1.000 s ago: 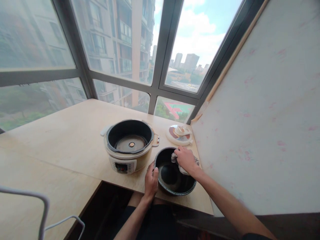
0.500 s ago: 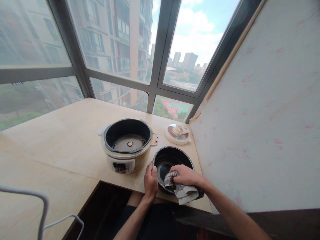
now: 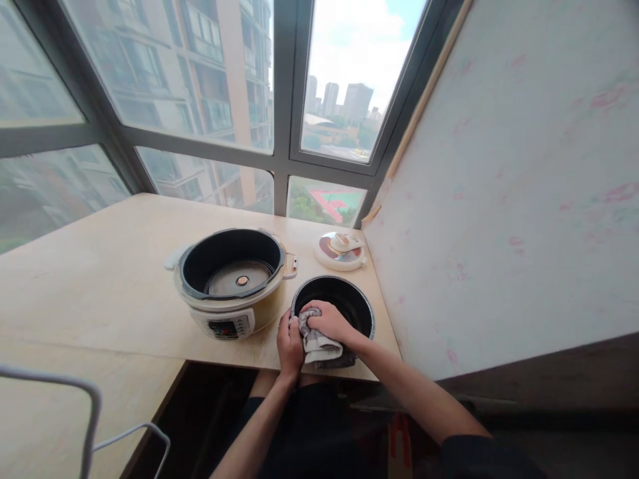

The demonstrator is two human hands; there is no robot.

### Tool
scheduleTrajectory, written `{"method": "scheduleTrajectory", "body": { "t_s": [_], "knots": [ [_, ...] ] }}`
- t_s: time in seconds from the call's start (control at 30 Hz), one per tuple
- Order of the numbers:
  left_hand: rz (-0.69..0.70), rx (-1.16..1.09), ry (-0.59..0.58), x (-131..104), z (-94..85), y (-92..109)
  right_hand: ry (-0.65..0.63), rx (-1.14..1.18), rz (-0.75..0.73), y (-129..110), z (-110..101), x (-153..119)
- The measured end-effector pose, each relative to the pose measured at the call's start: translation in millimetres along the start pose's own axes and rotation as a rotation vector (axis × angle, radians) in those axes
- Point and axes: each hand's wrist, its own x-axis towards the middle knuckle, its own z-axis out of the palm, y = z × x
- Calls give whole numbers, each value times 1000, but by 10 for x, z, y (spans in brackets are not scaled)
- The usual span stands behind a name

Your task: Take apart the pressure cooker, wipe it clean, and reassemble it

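A round black inner pot (image 3: 357, 307) stands at the front edge of the light wooden counter. My left hand (image 3: 290, 346) grips its left rim, the fingers closed on the outer side. Inside the pot's left part, my right hand (image 3: 327, 320) is closed on a grey-and-white cloth (image 3: 322, 347), which hangs over the near rim. Just left of the pot sits the cooker body (image 3: 239, 299), its dark interior uncovered and its control panel facing me. The cooker lid (image 3: 340, 251) lies behind the pot on the counter.
The wooden counter (image 3: 114, 286) runs beneath tall windows. A patterned wall (image 3: 499, 233) rises close on the right. White curved tubing (image 3: 92, 419) stands at the lower left. Below the counter edge is a dark gap.
My right hand has moved with the cloth from the pot's near right part to its left side, close to my left hand. The whole view has shifted slightly.
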Motion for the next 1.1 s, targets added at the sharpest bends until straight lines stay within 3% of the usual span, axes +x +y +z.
{"method": "scheduleTrajectory", "body": {
  "t_s": [0.27, 0.43, 0.67, 0.93, 1.1],
  "knots": [
    [63, 4, -24, 8, -28, 78, 135, -44, 38, 72, 29, 333],
    [79, -1, -37, 9, -35, 114, 177, -234, 6, 147, -39, 475],
    [89, -7, -46, 3, -46, 159, -36, -765, 58, 387, -343, 412],
    [96, 2, -53, -16, -46, 208, -325, -794, 241, 509, -349, 403],
    [88, -11, -47, -33, -34, 231, -480, -648, 169, 486, -214, 332]
  ]
}}
